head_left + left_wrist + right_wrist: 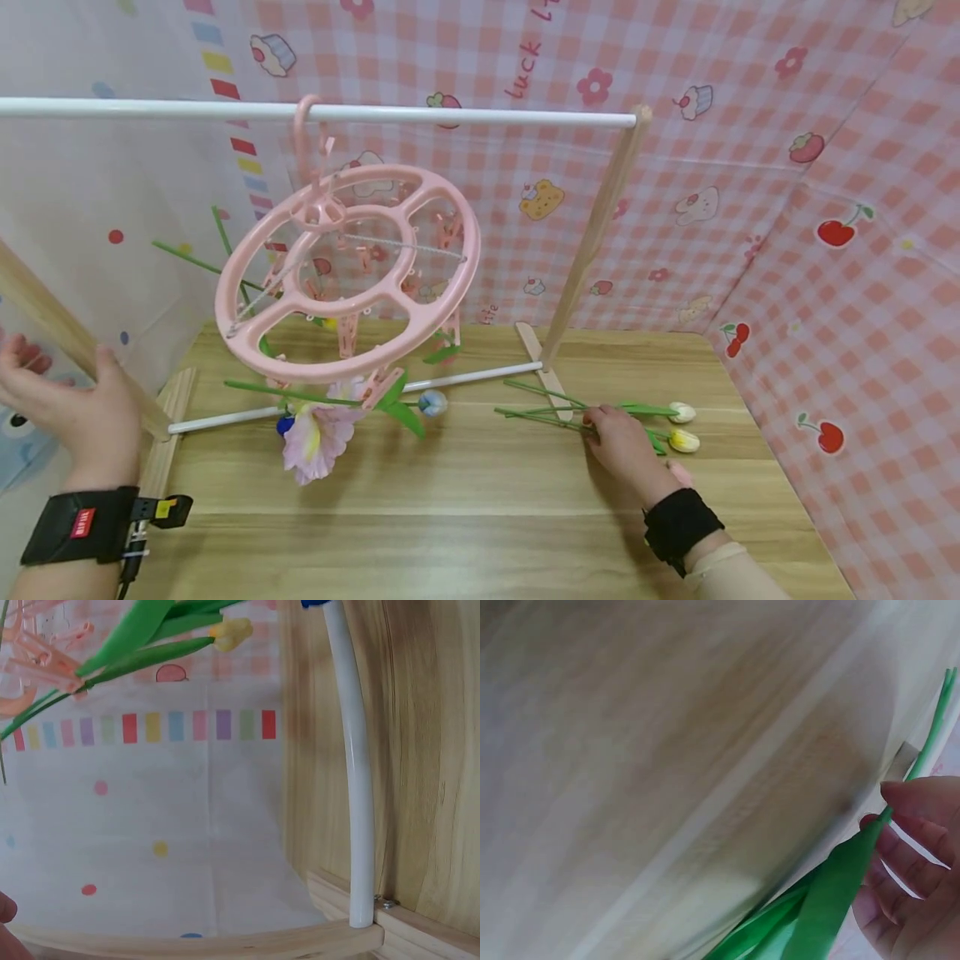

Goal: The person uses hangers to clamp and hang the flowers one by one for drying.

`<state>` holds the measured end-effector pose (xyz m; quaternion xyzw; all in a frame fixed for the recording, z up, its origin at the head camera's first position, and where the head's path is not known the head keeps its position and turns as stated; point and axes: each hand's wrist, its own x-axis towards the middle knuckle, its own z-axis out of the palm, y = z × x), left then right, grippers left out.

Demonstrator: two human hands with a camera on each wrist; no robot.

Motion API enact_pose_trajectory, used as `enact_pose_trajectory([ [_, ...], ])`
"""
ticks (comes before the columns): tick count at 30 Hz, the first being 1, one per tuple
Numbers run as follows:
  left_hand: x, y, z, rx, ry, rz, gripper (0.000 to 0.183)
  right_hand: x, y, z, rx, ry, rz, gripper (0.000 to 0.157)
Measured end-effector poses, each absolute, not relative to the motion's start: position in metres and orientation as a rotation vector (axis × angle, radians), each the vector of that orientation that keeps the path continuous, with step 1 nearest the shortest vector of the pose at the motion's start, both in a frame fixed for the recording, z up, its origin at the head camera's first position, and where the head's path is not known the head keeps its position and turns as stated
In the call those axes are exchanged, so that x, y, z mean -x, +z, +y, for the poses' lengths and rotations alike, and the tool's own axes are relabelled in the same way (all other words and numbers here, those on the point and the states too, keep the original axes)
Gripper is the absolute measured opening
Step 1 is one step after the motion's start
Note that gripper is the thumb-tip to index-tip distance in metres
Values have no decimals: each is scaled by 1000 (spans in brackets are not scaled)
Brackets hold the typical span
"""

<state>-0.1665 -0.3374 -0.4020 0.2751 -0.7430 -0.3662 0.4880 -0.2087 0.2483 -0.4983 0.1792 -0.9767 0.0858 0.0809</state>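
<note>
In the head view my right hand [622,446] is low over the table at the right, beside several artificial tulips. Its thumb and fingertips pinch a green tulip stem [934,724] with broad leaves [829,907] in the right wrist view; that flower's head is hidden there. A white tulip [682,412] and a yellow tulip [684,441] lie beyond the hand, and a pink bloom [678,473] shows beside the wrist. My left hand [86,408], fingers loosely spread and holding nothing, is by the left wooden post [48,312].
A round pink clip hanger [348,362] hangs from a white rail [480,117]. Its clips hold flowers, among them a large pale pink bloom [318,442] and a blue tulip [432,403]. A right wooden post [596,233] and lower white bar [472,377] complete the rack.
</note>
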Motion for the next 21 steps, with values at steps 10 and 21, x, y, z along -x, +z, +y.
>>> enact_pose_trajectory([
  [10, 171, -406, -344, -766, -946, -1824, 29, 211, -501, 253, -509, 290, -2945, 14],
  [21, 166, -406, -345, -800, -934, -1869, 28, 212, -506, 259, -506, 347, -2884, 11],
])
